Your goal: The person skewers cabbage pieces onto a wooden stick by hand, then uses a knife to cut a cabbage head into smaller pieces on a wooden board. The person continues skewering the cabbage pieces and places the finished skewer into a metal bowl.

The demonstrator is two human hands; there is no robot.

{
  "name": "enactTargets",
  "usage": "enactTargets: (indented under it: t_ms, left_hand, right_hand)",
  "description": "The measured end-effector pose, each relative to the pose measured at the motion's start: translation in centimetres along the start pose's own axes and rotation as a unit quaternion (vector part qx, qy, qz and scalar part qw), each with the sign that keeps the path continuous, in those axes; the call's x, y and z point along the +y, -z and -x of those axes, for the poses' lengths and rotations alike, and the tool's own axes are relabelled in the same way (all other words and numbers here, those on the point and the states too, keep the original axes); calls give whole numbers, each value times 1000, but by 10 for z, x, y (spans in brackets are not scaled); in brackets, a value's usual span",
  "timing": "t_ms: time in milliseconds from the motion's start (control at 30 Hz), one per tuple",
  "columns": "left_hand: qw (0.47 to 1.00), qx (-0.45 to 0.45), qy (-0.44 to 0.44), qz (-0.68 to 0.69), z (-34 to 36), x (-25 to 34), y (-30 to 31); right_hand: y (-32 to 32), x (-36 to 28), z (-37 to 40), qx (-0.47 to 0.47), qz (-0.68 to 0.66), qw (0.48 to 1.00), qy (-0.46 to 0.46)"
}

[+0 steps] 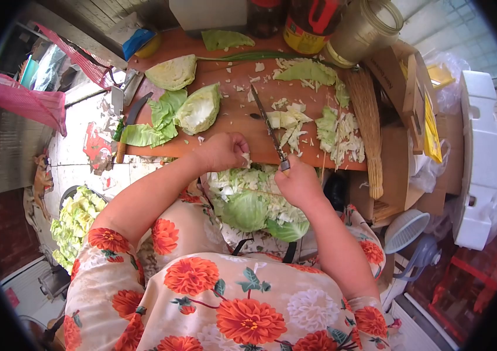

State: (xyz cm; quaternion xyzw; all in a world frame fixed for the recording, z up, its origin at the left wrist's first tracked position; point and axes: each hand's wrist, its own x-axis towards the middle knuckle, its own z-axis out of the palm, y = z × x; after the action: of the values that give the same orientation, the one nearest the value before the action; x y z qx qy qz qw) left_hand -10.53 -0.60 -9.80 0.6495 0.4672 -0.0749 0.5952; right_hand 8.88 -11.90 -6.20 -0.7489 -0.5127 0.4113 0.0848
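My right hand [299, 182] is wrapped round the handle of a long knife [267, 123], its blade pointing up and away over the orange-brown board [234, 131]. My left hand [223, 152] is at the board's near edge, fingers curled together on a small pale piece of cabbage [246, 158]. Two cut cabbage pieces [199, 109] [172, 72] and loose leaves [165, 114] lie at the board's left. Chopped cabbage [286, 120] is scattered right of the blade. Below my hands sits a heap of shredded cabbage [242, 207].
A curved knife [137, 108] lies at the board's left edge. A straw whisk [366, 123], a glass jar [368, 29] and a red-capped bottle [307, 32] stand right and behind. Cut leaves [78, 222] fill a container at lower left.
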Motion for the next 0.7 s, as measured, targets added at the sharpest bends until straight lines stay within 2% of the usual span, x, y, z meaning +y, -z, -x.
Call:
enactTargets:
  t_ms: [33,67,100,167,200,233,300,333,367,400,433,467,533,567,633,700]
  left_hand:
    - [995,-33,-18,-92,2,5,-2]
    - [991,-78,-39,-106,2,4,-4]
    - [991,-76,-39,-107,2,2,-8]
    - [972,-135,-130,-139,4,-2,-12]
    - [979,-165,-76,-90,9,7,-6]
    - [980,-163,-74,-91,12,10,2]
    - [992,-55,-36,109,14,10,21]
    - [988,112,-52,89,16,10,33]
    - [957,275,-68,67,17,8,45]
    - [919,384,-73,-54,17,4,59]
    - [855,483,-75,-174,20,-1,69]
    - [854,485,-74,-173,20,-10,70]
    - [842,487,5,-233,11,-27,70]
    - [841,488,3,-234,10,-31,70]
    - [867,457,-5,-200,9,-29,65]
    - [914,379,10,-143,12,-17,64]
  right_hand:
    - [1,2,-2,22,-21,1000,1]
    - [2,3,-3,23,-21,1000,2]
    - [2,4,-5,40,-23,999,-5]
    - [3,2,-6,56,-27,998,-8]
    - [4,1,-5,56,-34,998,-11]
    - [4,1,-4,55,-42,998,-15]
    - [2,0,-1,46,-47,998,-6]
    - [2,-1,0,40,-49,998,0]
    - [3,-3,2,40,-50,998,1]
    - [4,-7,5,37,-59,998,8]
    - [3,-10,7,33,-66,997,15]
    - [1,-10,8,32,-65,997,17]
    - [-4,-8,10,48,-77,994,66]
    - [-5,-10,12,49,-77,994,66]
    - [-5,-15,17,22,-87,995,51]
    - [-3,-18,21,-21,-94,995,21]
